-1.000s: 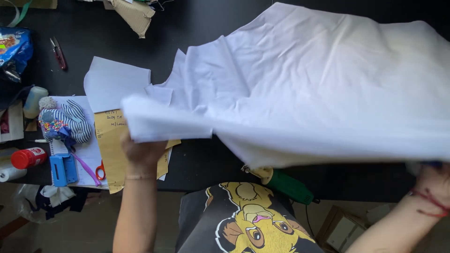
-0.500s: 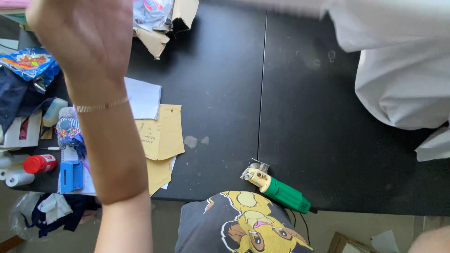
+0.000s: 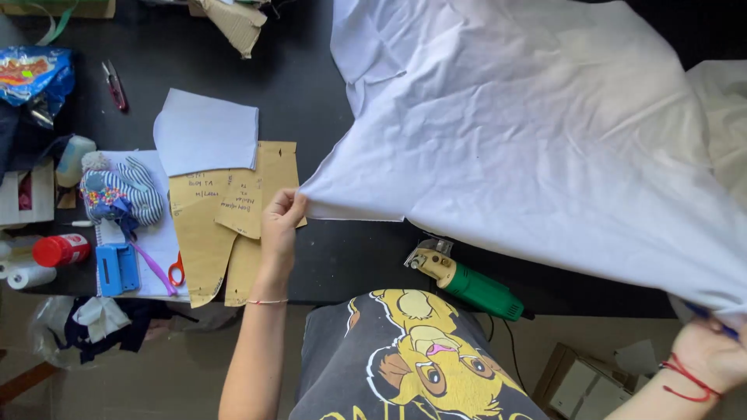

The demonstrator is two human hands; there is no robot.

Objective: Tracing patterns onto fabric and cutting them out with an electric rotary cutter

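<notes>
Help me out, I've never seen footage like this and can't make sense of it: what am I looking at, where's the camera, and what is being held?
The camera sits on a person's head and looks down at a black table. No machine works here, only two bare hands. The left hand pinches a corner of a large white cloth spread over the table; the right hand, at the lower right edge, grips the cloth's other end. Beside the left hand lie brown paper patterns and a white cut piece. A green handheld electric cutter lies at the near edge.

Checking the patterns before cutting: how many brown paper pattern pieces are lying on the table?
3, as far as I can tell: a large piece at the table's front edge, a narrow upright strip beside it, and a small piece overlapping both. They overlap; the white fabric could hide more.
</notes>
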